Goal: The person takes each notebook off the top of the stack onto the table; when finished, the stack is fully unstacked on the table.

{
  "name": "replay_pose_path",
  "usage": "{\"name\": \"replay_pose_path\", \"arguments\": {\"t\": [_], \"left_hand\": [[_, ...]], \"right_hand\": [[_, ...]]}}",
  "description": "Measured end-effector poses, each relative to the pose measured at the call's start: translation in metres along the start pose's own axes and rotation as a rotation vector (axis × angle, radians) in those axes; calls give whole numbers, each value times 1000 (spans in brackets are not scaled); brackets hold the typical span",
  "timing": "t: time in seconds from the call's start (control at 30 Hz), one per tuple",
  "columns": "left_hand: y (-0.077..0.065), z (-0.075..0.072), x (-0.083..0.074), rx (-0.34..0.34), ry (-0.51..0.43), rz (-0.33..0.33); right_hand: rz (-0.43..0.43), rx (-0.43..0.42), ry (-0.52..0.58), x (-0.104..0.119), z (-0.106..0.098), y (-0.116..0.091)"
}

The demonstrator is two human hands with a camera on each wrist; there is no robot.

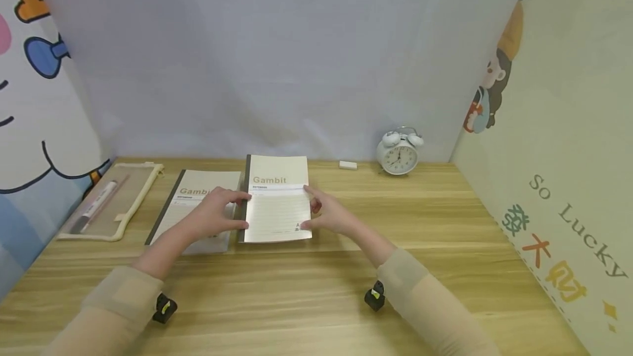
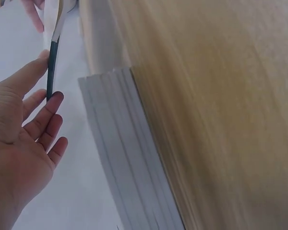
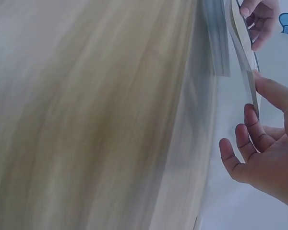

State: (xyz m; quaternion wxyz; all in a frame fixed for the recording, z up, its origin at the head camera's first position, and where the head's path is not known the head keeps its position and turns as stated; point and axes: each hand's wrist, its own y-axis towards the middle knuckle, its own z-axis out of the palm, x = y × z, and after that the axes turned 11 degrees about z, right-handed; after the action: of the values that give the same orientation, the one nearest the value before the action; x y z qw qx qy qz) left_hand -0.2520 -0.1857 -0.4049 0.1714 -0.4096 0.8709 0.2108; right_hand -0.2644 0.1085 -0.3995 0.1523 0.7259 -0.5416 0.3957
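Note:
A white notebook marked "Gambit" (image 1: 277, 207), with a dark spine strip on its left, is held between both hands. My left hand (image 1: 210, 216) pinches its spine side between thumb and fingers. On the opposite edge, my right hand (image 1: 332, 214) pinches it the same way. Both wrist views show this notebook edge-on and raised above the tabletop, its pages slightly bowed in the right wrist view. Under my left forearm and hand lies a similar notebook pile (image 1: 198, 180), partly covered; its layered edges (image 2: 129, 153) show in the left wrist view.
A mesh zip pouch (image 1: 126, 196) holding a marker (image 1: 99, 202) lies at the table's left. Toward the back edge are a small white block (image 1: 348, 165) and a white twin-bell alarm clock (image 1: 399, 154). Printed walls enclose the wooden table (image 1: 277, 301).

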Motion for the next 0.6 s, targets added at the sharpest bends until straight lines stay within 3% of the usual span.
{"name": "replay_pose_path", "arguments": {"t": [0.17, 0.43, 0.6], "left_hand": [[3, 11, -3, 30, 89, 20], [3, 20, -1, 145, 150, -60], [2, 21, 0, 200, 254, -11]], "right_hand": [[-2, 16, -73, -11, 4, 1], [-13, 76, -146, -23, 14, 8], [-35, 107, -219, -22, 16, 10]]}}
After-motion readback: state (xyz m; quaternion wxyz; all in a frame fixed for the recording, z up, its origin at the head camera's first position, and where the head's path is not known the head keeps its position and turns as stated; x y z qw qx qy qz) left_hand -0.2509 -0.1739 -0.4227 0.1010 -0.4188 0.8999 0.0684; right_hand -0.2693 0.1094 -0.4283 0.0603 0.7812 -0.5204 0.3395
